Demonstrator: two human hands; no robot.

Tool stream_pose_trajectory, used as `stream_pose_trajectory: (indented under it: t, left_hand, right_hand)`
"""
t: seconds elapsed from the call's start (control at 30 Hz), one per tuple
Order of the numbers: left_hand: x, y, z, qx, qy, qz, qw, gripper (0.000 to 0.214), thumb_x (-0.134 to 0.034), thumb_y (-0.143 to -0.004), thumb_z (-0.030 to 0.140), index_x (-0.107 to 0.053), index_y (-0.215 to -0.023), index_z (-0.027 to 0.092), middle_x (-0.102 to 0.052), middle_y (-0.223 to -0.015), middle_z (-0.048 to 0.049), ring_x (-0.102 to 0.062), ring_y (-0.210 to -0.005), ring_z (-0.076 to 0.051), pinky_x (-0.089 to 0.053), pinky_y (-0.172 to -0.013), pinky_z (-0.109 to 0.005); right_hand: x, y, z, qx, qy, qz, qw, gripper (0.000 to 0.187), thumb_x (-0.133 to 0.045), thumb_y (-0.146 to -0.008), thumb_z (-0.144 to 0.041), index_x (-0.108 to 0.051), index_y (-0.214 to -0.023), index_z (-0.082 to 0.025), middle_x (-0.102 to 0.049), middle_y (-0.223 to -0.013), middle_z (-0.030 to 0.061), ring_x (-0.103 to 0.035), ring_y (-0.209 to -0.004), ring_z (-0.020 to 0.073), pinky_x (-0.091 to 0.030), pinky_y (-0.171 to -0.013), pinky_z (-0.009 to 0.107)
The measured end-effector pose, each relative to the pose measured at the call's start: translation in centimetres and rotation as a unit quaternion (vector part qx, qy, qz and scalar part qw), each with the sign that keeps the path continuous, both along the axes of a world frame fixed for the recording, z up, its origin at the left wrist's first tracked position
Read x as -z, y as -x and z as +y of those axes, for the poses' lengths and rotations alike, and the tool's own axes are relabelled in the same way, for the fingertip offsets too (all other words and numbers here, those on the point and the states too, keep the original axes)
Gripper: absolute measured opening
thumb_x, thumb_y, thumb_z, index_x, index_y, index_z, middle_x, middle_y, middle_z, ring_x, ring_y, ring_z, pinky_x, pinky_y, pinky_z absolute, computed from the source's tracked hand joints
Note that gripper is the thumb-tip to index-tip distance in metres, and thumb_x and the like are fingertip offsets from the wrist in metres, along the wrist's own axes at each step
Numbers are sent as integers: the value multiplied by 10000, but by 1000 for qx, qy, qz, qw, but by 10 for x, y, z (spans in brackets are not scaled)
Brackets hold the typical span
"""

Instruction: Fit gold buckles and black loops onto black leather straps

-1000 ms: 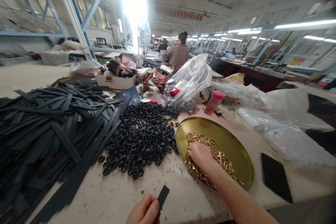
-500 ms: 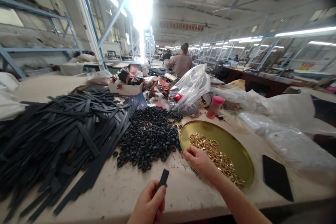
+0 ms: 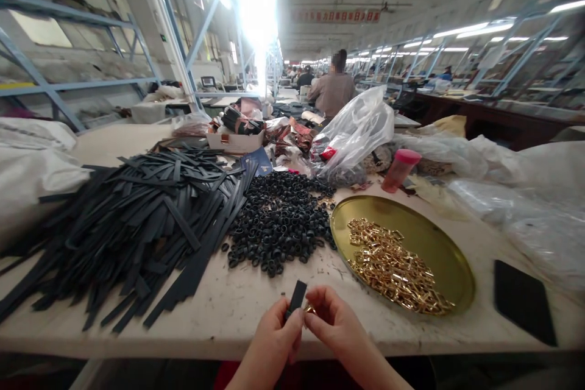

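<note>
My left hand, closed, grips a flat black strip whose end sticks up past the fingers. Close beside it, my right hand pinches a small gold buckle near the strip; whether the two touch I cannot tell. A round gold-coloured tray to the right bears a heap of gold buckles. Ahead of my hands lies a pile of small black loops. Many long black strips are heaped on the left.
Behind the tray stands a pink-lidded jar. A black flat pad lies at the right front. Clear plastic bags, a white box and scraps crowd the back. A person sits further off.
My right hand has come from the tray's edge to my left hand, with a gold buckle in its fingers. The left hand still holds the strip. The view has shifted.
</note>
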State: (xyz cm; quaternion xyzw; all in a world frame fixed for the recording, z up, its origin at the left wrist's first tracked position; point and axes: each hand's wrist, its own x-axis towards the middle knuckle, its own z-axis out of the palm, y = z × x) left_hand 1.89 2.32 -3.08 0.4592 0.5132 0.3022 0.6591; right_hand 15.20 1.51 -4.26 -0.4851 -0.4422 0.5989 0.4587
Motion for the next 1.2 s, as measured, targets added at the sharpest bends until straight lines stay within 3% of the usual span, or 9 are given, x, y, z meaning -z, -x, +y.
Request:
stream_pose_trajectory:
  t: [0.13, 0.23, 0.33, 0.47, 0.6, 0.73, 0.9, 1.07, 1.2]
  left_hand:
    - [0, 3, 4, 26, -11, 12, 1000, 407, -462, -707, 579, -467, -739, 173, -383, -426, 97, -316, -331, -59, -243, -348, -180]
    - [2, 10, 3, 42, -47, 50, 997, 385, -374, -791, 530, -500, -798, 166, -379, -465, 88, -324, -370, -73, -255, -382, -191]
    - [1, 17, 0, 94, -108, 137, 980, 313, -383, -832, 436, -539, -767, 173, -478, -549, 39, -446, -509, -115, -329, -499, -211]
    - [-5, 17, -2, 148, -156, 195, 957, 292, -383, -853, 378, -566, -737, 182, -603, -737, -34, -522, -700, -172, -352, -636, -234]
    - [-7, 14, -3, 152, -140, 211, 955, 262, -397, -845, 359, -546, -722, 182, -614, -727, -45, -530, -683, -181, -345, -612, -237]
    - [-8, 13, -7, 146, -97, 196, 965, 243, -407, -835, 350, -526, -721, 172, -556, -623, -7, -507, -609, -159, -344, -569, -230]
    - [-6, 14, -10, 118, -75, 83, 987, 254, -440, -823, 395, -524, -784, 158, -516, -644, 26, -450, -562, -109, -362, -536, -201]
    - [-3, 14, -15, 96, -29, 40, 994, 310, -455, -797, 455, -507, -701, 165, -458, -546, 58, -391, -439, -69, -318, -436, -174]
    - [-3, 12, -19, 90, 13, -1, 996, 342, -490, -741, 498, -505, -701, 159, -527, -630, 30, -391, -377, -41, -295, -363, -166]
  right_hand:
    - [0, -6, 0, 23, -31, -26, 999, 225, -679, -671, -325, -616, -836, -186, -586, -612, -30, -534, -601, 128, -400, -598, 251]
    - [-3, -7, 2, 90, 61, 89, 990, 231, -721, -631, -344, -634, -761, -173, -567, -572, -42, -516, -543, 97, -418, -566, 229]
    - [-1, -1, 0, 145, 158, 236, 948, 307, -781, -560, -313, -633, -795, -182, -580, -624, -51, -527, -526, 69, -457, -576, 217]
    - [9, 15, -6, 107, 202, 308, 923, 340, -812, -513, -313, -638, -769, -173, -593, -584, -47, -517, -473, 54, -454, -514, 195]
    - [13, 18, -8, 135, 181, 266, 937, 354, -825, -468, -339, -627, -705, -164, -585, -542, -55, -485, -422, 49, -414, -447, 178]
    - [9, 11, -7, 197, 151, 234, 940, 305, -788, -550, -348, -610, -727, -175, -586, -600, -61, -475, -451, 37, -398, -470, 158]
    - [14, 19, -18, 123, 131, 184, 966, 335, -752, -582, -411, -591, -740, -163, -584, -621, -35, -496, -524, 87, -394, -497, 203]
    - [15, 21, -29, 115, 79, 110, 984, 330, -635, -701, -474, -553, -667, -157, -506, -541, -51, -442, -500, 83, -357, -496, 210]
    - [13, 18, -34, 102, 79, 122, 984, 319, -593, -737, -481, -516, -695, -174, -518, -536, -46, -474, -500, 101, -373, -513, 229]
